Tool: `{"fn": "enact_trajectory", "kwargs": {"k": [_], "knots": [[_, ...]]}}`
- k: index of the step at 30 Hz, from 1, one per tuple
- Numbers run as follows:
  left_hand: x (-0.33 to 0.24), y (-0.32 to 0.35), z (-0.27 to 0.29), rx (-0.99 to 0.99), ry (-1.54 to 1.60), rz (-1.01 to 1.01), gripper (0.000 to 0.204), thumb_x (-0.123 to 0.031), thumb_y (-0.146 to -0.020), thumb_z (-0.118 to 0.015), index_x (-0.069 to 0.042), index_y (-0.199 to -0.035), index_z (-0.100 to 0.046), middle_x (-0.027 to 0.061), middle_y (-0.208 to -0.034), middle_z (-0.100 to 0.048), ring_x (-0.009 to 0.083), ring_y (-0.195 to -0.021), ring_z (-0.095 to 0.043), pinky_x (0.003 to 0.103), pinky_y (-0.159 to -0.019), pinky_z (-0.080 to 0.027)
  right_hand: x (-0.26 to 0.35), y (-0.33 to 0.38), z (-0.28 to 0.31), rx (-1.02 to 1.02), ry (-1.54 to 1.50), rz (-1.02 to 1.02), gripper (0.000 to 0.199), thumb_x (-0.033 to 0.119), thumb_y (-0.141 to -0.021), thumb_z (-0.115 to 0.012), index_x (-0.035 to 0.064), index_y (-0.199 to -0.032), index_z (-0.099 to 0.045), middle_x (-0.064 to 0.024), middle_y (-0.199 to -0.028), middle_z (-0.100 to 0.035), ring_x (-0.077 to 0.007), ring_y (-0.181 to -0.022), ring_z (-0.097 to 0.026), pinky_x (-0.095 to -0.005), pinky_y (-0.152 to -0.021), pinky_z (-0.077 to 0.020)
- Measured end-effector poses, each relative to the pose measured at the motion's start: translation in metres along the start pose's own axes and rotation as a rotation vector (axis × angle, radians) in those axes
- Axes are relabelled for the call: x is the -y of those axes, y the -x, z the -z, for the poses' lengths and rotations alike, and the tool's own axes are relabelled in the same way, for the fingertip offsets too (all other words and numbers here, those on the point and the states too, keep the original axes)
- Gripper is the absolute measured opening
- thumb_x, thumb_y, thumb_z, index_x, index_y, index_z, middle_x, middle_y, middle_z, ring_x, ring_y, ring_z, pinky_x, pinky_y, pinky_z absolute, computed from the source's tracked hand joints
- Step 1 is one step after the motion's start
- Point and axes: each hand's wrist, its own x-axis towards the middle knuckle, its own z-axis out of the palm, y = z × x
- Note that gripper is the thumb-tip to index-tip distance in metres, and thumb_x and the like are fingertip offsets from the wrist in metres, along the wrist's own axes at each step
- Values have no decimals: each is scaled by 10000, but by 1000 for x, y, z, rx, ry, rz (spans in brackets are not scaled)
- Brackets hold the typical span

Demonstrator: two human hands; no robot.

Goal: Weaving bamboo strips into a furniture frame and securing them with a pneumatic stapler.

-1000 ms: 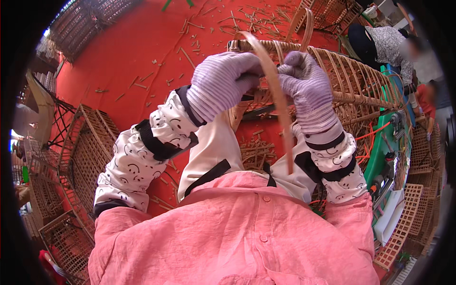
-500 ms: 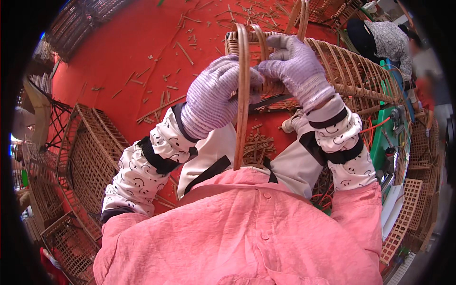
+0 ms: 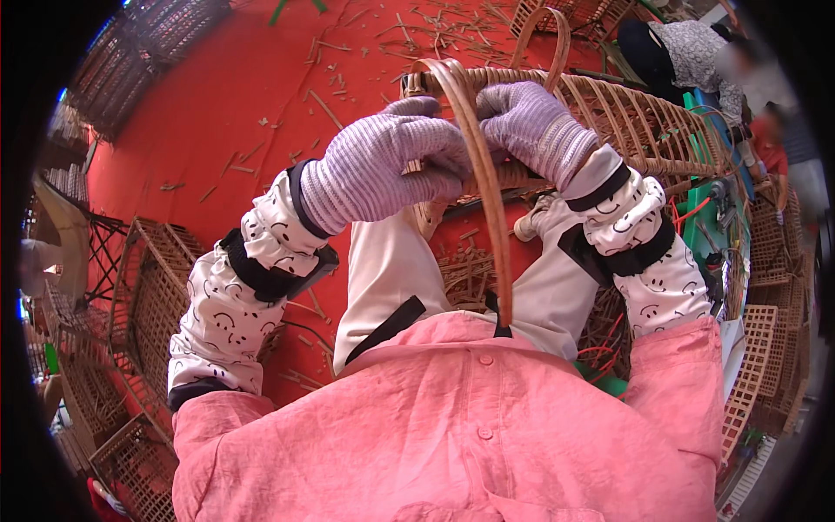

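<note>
Both my hands wear lilac striped knit gloves and work at the near end of a long woven rattan basket (image 3: 639,120). A long rattan strip (image 3: 489,204) arches up from that end and hangs down between my hands to my shirt. My left hand (image 3: 387,163) is closed, thumb and fingers curled, its fingertips against the strip. My right hand (image 3: 532,123) is closed just right of the strip, over the basket's end; what its fingers hold is hidden. Another rattan loop (image 3: 564,48) stands up from the basket behind my right hand.
Cane offcuts (image 3: 470,274) lie between my legs and over the red floor (image 3: 235,96). Lattice baskets (image 3: 161,278) stand at left, with more stacked upper left and right. A green bench (image 3: 700,222) with tools stands at right. A person (image 3: 696,65) bends over at the upper right.
My hands have moved a little apart, the left one to the left and downward. The rattan strip's hanging end has swung to the right, and the far loop leans differently.
</note>
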Motion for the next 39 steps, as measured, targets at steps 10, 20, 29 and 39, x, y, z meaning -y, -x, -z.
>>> {"fn": "enact_trajectory", "kwargs": {"k": [10, 20, 29, 39], "knots": [[3, 0, -19, -262, -94, -4, 261, -120, -630, -782, -81, -846, -642, 57, -873, -615, 253, -928, -576, 422, -1009, -319, 11, 6, -7, -71, 2, -85, 157, 127, -778, -696, 21, -887, -657, -11, -729, -630, -75, -567, -568, -204, -508, -470], [-8, -10, -18, -150, -355, -81, 435, -218, -698, -659, -127, -1117, -587, 54, -962, -619, 259, -981, -564, 547, -1023, -234, 18, -2, 6, -80, 586, 65, 259, 270, -752, -683, 14, -767, -653, -109, -687, -644, -198, -633, -628, -321, -593, -501], [8, -23, -29, -196, -368, -234, 128, -132, -655, -596, -79, -772, -586, 80, -686, -583, 304, -698, -557, 445, -794, -415, 0, 2, -18, -379, 426, 199, 168, 212, -715, -634, 49, -751, -629, -165, -723, -627, -343, -733, -622, -432, -681, -487], [45, -19, -61, -373, -427, -253, 289, -268, -738, -626, -57, -930, -586, 142, -875, -593, 344, -912, -547, 470, -925, -351, -14, 31, -16, -683, 718, 730, 340, 217, -799, -596, 68, -1097, -528, -84, -951, -599, -257, -883, -600, -383, -777, -469]]}}
